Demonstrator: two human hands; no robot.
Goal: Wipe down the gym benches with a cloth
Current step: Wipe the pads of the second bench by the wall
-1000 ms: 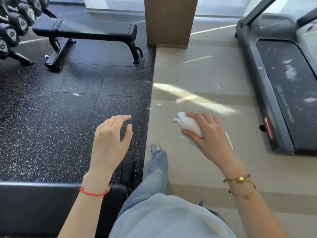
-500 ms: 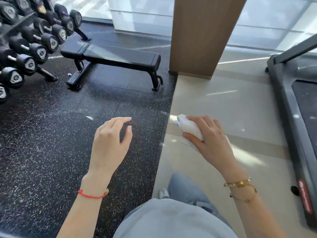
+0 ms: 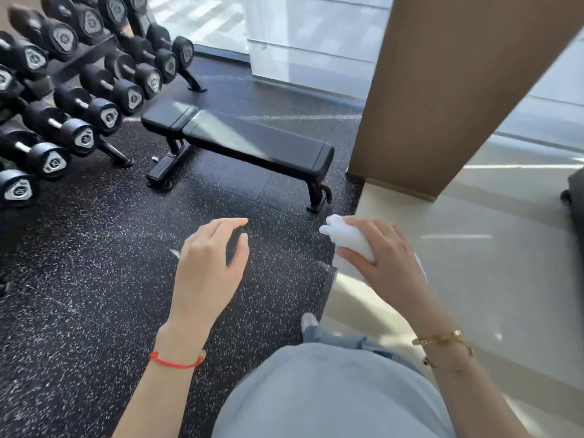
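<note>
Right hand (image 3: pixel 384 251) gripped balled white cloth (image 3: pixel 347 238), fingers curled round it. Left hand (image 3: pixel 210 263) held nothing, fingers loosely bent, hovering over speckled floor (image 3: pixel 94 279). Bench (image 3: pixel 249 142) stood ahead, well apart from my hands, beside dumbbell rack (image 3: pixel 79 90). Judged cloth soft, light, easily crushed; I'd spread it flat under palm before wiping pad.

Black bench (image 3: pixel 252 143), white cloth (image 3: pixel 347 238), black white-speckled floor (image 3: pixel 94 279), red wrist string (image 3: pixel 177 361), brown pillar (image 3: pixel 458 90)
</note>
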